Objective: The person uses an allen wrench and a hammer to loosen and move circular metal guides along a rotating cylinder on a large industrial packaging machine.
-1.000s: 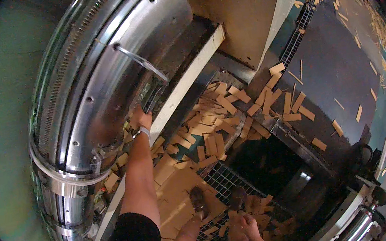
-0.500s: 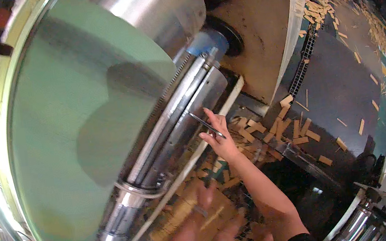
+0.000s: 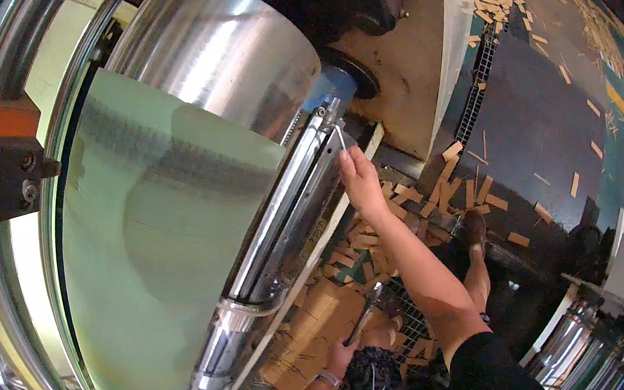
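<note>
My right hand [image 3: 361,181] is closed on a thin metal hex key [image 3: 342,138]. Its upper tip meets the top end of a long steel bar assembly [image 3: 285,194], which runs diagonally beside the green roller. Whether the key sits in a screw there is too small to tell. Lower down, by my leg, my left hand [image 3: 340,357] grips the dark handle of a ratchet wrench [image 3: 365,311], its shiny head pointing up and away from the bar.
A large green-covered cylinder [image 3: 174,212] fills the left, with a bright steel drum [image 3: 220,50] beyond it. Wooden chips [image 3: 406,199] litter the floor and grating. A cardboard piece [image 3: 314,343] lies near my feet. An orange-and-black bracket [image 3: 4,162] juts in at the far left.
My right hand has moved up along the bar to its top end, with the hex key turned more upright. My left hand and the ratchet wrench now show clearly below. The view has shifted.
</note>
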The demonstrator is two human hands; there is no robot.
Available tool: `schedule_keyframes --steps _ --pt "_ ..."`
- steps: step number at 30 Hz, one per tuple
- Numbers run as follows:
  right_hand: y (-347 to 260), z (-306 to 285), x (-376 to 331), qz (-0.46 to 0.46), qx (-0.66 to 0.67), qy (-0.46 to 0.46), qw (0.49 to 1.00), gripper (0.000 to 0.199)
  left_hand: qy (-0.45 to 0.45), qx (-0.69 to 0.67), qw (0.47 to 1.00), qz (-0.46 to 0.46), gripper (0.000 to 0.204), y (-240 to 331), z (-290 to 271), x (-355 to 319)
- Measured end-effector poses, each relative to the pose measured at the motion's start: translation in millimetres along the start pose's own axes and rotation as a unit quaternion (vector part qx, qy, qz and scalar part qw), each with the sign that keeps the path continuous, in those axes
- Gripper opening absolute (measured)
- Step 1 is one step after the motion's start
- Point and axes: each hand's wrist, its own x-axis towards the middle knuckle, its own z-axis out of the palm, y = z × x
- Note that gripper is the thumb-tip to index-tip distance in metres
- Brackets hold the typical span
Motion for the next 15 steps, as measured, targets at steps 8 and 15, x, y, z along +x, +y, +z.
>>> schedule_keyframes --steps 8,15 --pt "5.9 12.5 36.5 0.13 0.113 -0.116 0.978 0.022 0.053 -0.049 0.993 -0.095 0.032 108.9 40.1 -25.8" --pt "3.2 21.5 18.8 0.169 0.275 -0.113 0.94 0.024 0.022 -0.128 0.988 -0.087 0.04 188.1 70.9 -51.1"
